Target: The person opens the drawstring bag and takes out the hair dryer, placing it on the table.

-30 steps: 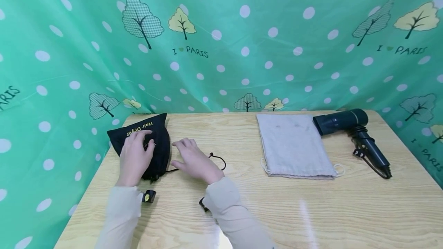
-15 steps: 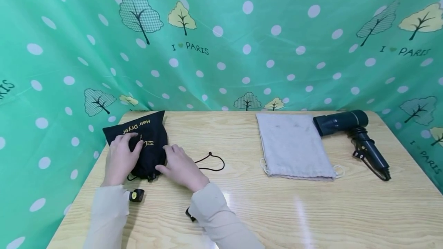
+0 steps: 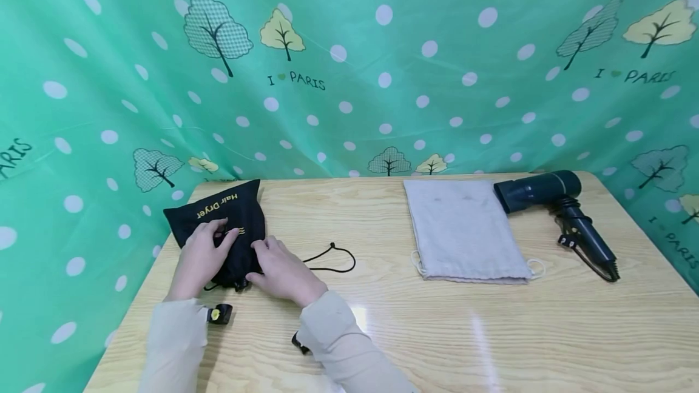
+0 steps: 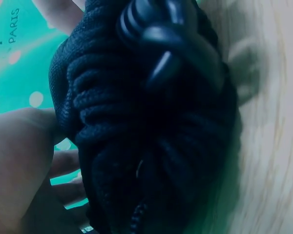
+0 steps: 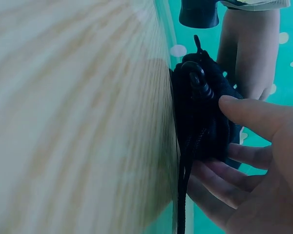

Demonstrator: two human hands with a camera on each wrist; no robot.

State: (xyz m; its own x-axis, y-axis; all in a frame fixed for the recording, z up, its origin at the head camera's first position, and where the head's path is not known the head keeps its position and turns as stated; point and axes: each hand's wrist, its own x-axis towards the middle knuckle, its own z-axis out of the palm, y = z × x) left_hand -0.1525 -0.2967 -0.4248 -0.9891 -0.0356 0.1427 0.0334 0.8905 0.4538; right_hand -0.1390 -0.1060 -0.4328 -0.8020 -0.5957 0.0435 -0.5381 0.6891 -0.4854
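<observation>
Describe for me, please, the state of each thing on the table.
Black bag: bulging, gathered at its near end
Black drawstring: slack, ending in a loop
Grey bag: lying flat
White drawstrings: looped outside
Hair dryer: lying on its side
Cord: wound around the handle
Plug: unplugged

Kind of place: a staged tabletop set; whether a home, studio or lab surrounds it cannot be told.
Curtain (image 3: 371, 108): green cloth with white dots, printed trees (image 3: 217, 32) and "I PARIS" lettering, closing in the far side, left and right.
Table (image 3: 415, 332): pale wood-grain top, far edge just beside the cloth.
Wrist cameras (image 3: 220, 314): small black units at both cuffs (image 3: 179, 326), recording gear.
Household goods: black bag (image 3: 250, 210) lettered "Hair Dryer" at left; grey pouch (image 3: 461, 232) and dark hair dryer (image 3: 535, 191) at right.
</observation>
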